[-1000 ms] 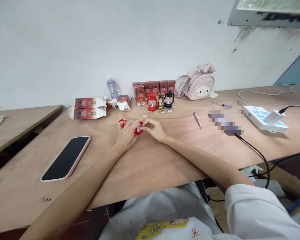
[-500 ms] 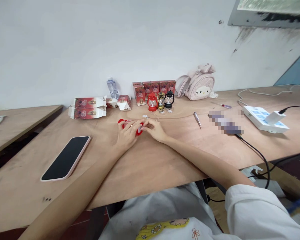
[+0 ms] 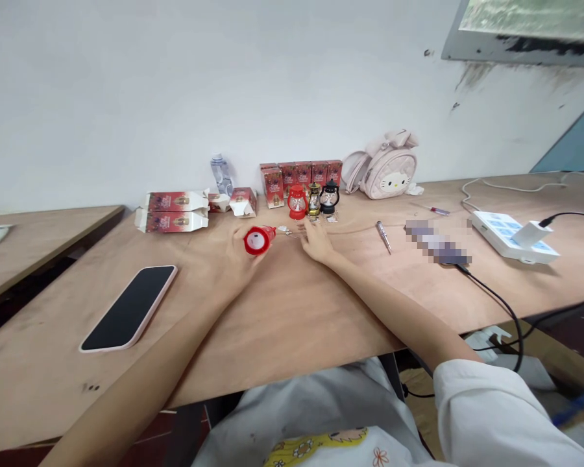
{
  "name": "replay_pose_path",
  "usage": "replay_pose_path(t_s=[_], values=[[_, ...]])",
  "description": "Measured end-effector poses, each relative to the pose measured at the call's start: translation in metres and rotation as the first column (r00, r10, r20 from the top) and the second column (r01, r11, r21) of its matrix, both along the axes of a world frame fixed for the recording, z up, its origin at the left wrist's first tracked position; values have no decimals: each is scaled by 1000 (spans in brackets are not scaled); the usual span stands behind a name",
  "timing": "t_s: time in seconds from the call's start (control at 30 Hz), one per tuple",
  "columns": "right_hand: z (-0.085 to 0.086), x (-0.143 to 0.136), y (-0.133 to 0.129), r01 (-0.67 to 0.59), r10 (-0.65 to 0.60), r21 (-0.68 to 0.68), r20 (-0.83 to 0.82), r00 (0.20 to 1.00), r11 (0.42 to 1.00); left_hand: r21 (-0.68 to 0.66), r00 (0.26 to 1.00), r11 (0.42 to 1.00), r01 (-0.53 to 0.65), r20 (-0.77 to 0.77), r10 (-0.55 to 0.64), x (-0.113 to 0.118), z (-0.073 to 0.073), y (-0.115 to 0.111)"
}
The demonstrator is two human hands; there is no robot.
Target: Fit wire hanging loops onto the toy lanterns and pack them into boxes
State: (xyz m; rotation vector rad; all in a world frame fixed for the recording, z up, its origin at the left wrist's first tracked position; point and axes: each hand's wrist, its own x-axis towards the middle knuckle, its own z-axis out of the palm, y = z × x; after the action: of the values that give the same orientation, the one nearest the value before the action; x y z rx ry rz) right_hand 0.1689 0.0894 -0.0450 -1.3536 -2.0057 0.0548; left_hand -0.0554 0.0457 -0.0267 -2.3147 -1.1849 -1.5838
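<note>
My left hand [image 3: 238, 250] is wrapped round a small red toy lantern [image 3: 256, 240], tilted so that its round base with a white centre faces me. My right hand [image 3: 316, 241] reaches forward on the tabletop, fingers stretched out and apart, with their tips beside small white and shiny bits. Just beyond those fingertips stand three upright mini lanterns: a red lantern [image 3: 297, 202], a gold lantern [image 3: 314, 200] and a black lantern [image 3: 329, 197]. Between my hands lies a small pale piece [image 3: 285, 229] with a thin wire.
Red gift boxes [image 3: 303, 173] line the wall, with opened boxes [image 3: 172, 212] to their left. A water bottle [image 3: 220, 175] leans there. A pink bag [image 3: 389, 172], a screwdriver [image 3: 383, 237], a pixelated phone-like item [image 3: 435, 242] and a power strip [image 3: 511, 237] sit rightward; a phone [image 3: 130, 308] lies left.
My right hand has left the red lantern and moved right and forward to the small bits. The left hand has turned the lantern's base towards me.
</note>
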Motion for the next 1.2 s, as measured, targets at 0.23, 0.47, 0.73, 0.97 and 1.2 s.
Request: replay_pose_path(t_s=[0.23, 0.47, 0.73, 0.97, 1.2], values=[[2, -4, -6, -28, 30, -13, 261, 965, 1000, -377, 764, 892, 251, 642, 56, 10, -2, 6], [3, -6, -9, -75, 56, 45, 337, 940, 996, -443, 388, 709, 548, 886, 253, 9, 2, 12], [2, -9, -15, -17, 29, 285, -39, 999, 958, -472, 327, 674, 569, 881, 341, 4, 4, 17], [-3, -21, -18, -138, 193, 137, -593, 781, 981, -453, 358, 691, 563, 888, 290, 6, -1, 18], [-16, -29, -14, -269, 175, -8, -740, 650, 963, -478, 385, 713, 513, 871, 306, 9, -2, 14]])
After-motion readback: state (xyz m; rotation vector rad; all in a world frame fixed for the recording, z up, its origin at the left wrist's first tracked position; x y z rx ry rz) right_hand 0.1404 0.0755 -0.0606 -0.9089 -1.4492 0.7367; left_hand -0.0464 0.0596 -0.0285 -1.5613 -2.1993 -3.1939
